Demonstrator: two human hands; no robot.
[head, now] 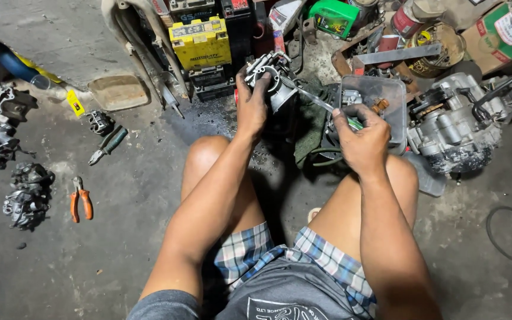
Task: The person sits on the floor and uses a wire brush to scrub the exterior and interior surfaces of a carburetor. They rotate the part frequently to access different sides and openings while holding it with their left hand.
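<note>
Above the knees over the floor point(120, 237), carburetor point(271, 80) gripped in left hand point(251, 106), right hand point(362, 139) closed on screwdriver point(321, 104), tip at carb, hands apart.

Dim and warm overall, lit from above and slightly behind. Soft shadow pooled on the stained grey concrete floor point(120, 237) between the legs. Mild glare on the yellow box-shaped battery point(201, 41). Sharp centrally; slight wide-angle stretching and softness toward far corners.
</note>
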